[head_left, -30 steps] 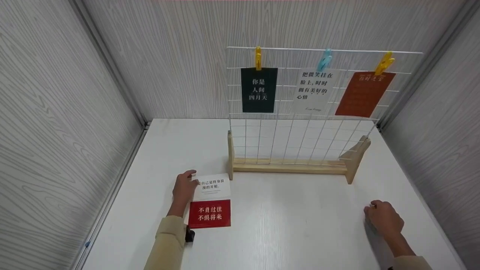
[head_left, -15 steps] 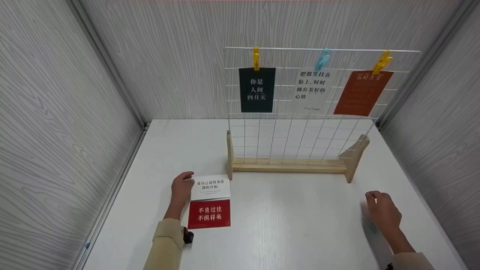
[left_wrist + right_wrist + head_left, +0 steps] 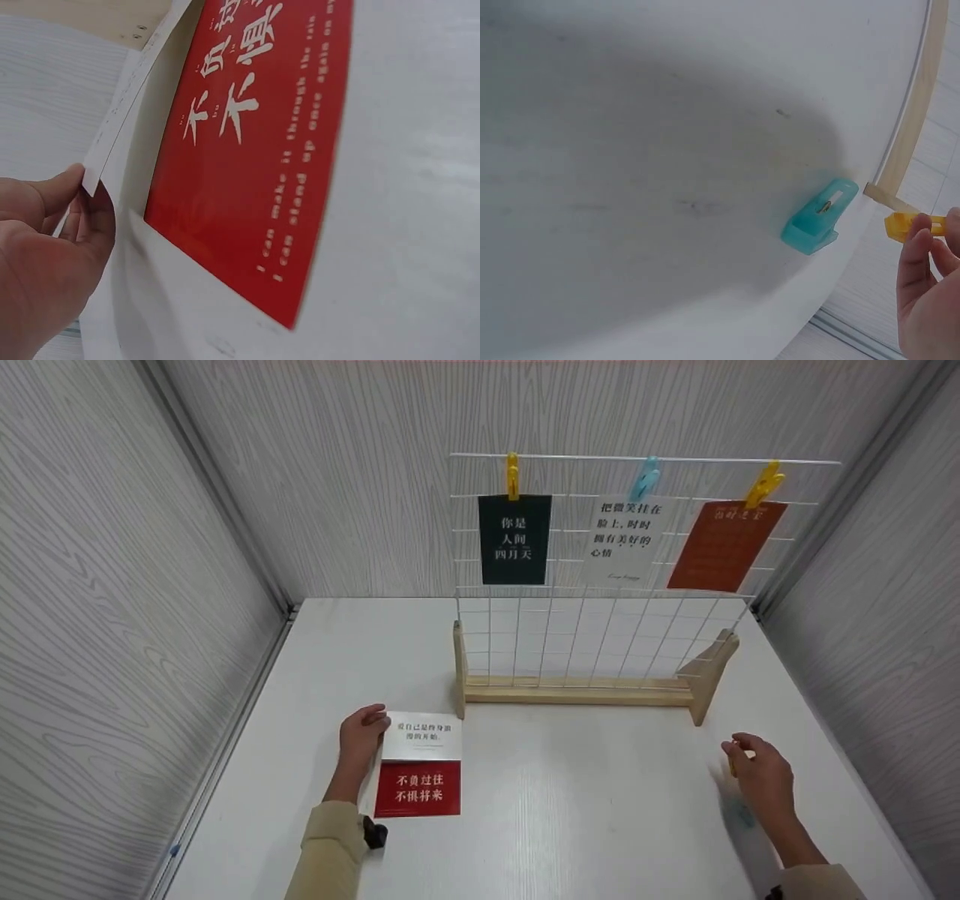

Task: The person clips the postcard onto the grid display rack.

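Observation:
With thumb and fingers my left hand (image 3: pixel 363 735) pinches the left edge of a white card (image 3: pixel 427 735), which is lifted at that edge in the left wrist view. Just below it a red card (image 3: pixel 418 789) with white lettering lies on the table. Over at the right, my right hand (image 3: pixel 765 780) pinches a small yellow clothespin (image 3: pixel 909 225) between thumb and fingertips, held above the table. A teal clothespin (image 3: pixel 821 216) lies on the table beneath that hand; in the head view the hand and its shadow partly obscure it.
A white wire grid (image 3: pixel 570 645) stands in a wooden base (image 3: pixel 577 697) at the back. Clothespins hold a dark green card (image 3: pixel 516 566), a white card (image 3: pixel 626 562) and an orange-red card (image 3: pixel 726 551) on it. Panelled walls enclose the table (image 3: pixel 570 825).
My right hand has risen off the table and shifted slightly left and away, with the yellow clothespin now showing. My left hand has taken hold of the white card's edge and barely moved.

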A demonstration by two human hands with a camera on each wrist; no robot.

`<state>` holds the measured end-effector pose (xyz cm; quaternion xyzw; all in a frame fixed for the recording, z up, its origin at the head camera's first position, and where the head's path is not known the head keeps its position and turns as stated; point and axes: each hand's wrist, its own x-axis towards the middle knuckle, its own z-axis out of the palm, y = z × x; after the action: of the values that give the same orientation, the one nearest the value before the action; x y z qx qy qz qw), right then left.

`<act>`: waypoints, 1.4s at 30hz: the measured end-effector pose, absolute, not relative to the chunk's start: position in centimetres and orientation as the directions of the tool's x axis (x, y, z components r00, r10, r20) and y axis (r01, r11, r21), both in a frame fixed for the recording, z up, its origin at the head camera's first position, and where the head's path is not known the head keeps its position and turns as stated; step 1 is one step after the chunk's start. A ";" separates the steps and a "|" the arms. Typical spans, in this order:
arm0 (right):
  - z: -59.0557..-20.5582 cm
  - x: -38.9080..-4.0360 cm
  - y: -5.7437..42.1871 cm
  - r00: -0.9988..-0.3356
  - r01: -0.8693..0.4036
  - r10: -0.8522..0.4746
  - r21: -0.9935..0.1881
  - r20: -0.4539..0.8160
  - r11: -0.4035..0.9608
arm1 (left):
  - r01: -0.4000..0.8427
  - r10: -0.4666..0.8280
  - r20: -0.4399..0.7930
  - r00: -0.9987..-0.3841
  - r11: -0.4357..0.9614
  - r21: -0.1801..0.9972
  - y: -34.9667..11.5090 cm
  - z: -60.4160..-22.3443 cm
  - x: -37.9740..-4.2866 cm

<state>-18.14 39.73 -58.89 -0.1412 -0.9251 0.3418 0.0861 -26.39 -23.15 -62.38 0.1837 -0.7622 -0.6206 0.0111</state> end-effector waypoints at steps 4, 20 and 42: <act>-58.7 -18.0 39.7 -0.943 0.194 0.328 -0.709 0.056 0.678 | -0.279 -0.288 -0.223 -0.931 0.172 0.945 -23.1 -61.8 -26.2; -58.6 -18.0 39.3 -0.978 0.083 0.202 -0.778 0.057 0.623 | -0.337 -0.239 -0.294 -0.925 0.163 0.927 -24.2 -61.0 -24.5; -58.5 -18.2 38.4 -0.991 0.002 0.105 -0.754 0.089 0.657 | -0.307 -0.216 -0.287 -0.933 0.066 0.949 -23.1 -59.6 -23.0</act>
<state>-18.17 38.40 -58.52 -0.0296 -0.9080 0.4133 0.0622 -23.00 -23.07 -59.57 0.1796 -0.7293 -0.6593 -0.0345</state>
